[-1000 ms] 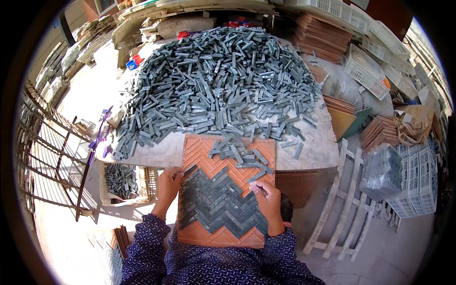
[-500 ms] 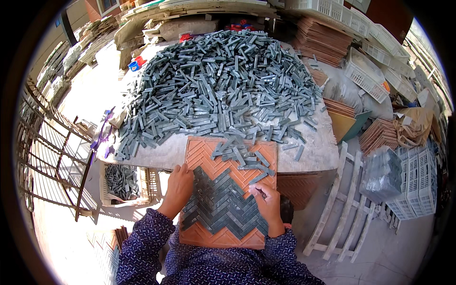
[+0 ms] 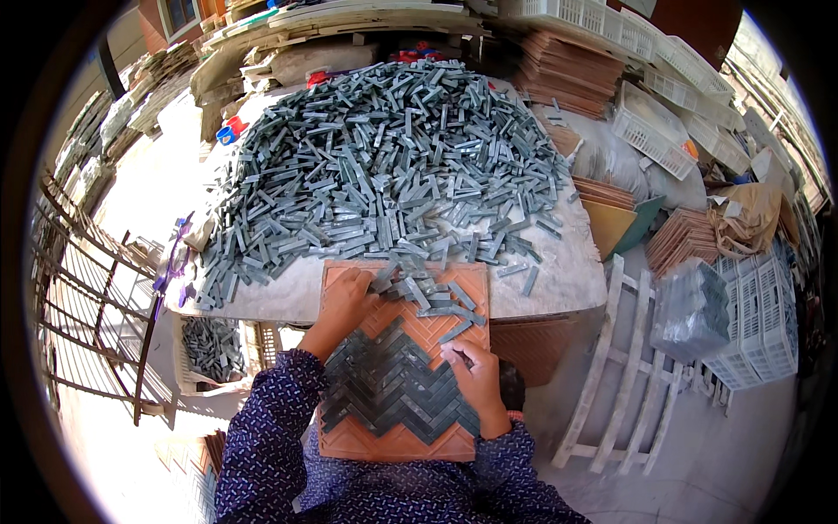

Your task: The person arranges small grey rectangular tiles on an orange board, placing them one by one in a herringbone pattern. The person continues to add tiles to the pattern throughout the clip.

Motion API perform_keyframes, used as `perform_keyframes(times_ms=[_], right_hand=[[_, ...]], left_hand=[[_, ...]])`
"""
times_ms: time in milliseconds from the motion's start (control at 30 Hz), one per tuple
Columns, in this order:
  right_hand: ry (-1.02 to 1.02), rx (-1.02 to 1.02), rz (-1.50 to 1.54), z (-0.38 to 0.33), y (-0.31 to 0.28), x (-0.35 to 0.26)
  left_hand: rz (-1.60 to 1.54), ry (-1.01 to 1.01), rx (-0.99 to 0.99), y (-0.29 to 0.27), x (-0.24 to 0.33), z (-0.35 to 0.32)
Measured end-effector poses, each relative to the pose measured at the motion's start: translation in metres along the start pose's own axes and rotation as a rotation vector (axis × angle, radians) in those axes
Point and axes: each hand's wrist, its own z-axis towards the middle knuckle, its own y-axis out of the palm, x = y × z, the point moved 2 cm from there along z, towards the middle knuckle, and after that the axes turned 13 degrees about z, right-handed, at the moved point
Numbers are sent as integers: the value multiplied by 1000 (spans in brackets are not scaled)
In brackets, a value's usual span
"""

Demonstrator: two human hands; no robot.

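Note:
An orange-brown tray (image 3: 441,450) with a herringbone pattern of grooves lies in front of me, its far edge at the table. Dark grey-green stone strips (image 3: 393,384) fill a zigzag band across its middle. More strips (image 3: 428,301) lie loose over its far right part. My left hand (image 3: 343,306) is at the far left of the tray, fingers bent and closed at the edge of the loose strips; what they grip is hidden. My right hand (image 3: 478,380) is over the right side of the band, thumb and fingers pinched together; anything between them is too small to make out.
A big heap of strips (image 3: 375,157) covers the pale table (image 3: 567,279). Below its left side stands a crate (image 3: 183,358) of strips. On the right are a white slatted pallet (image 3: 611,384), plastic-wrapped tiles (image 3: 690,310), white crates (image 3: 755,323) and stacked brown trays (image 3: 567,74).
My left hand has moved from the tray's left edge up and right to the loose strips. The right hand stays pinched near the band's right side. The whole view has shifted slightly.

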Motion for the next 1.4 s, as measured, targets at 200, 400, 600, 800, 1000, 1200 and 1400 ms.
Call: perform_keyframes(times_ms=[200, 400, 600, 800, 1000, 1200, 1400], right_hand=[[31, -19, 1, 0, 1, 1], [7, -25, 3, 0, 4, 8], [-55, -148, -98, 14, 27, -18], [-130, -338, -197, 58, 70, -20], [-338, -395, -376, 92, 109, 7], [-664, -543, -666, 116, 137, 20], [-666, -671, -775, 124, 146, 26]], left_hand=[[-53, -145, -5, -19, -34, -53], [-128, -341, 112, -25, -22, -73], [-100, -273, 42, -24, -21, -78], [-198, -330, 33, -22, -35, -83], [-287, -430, 164, -19, -36, -87], [-346, -408, 139, -16, -31, -89], [-313, -375, 134, -20, -34, -102]])
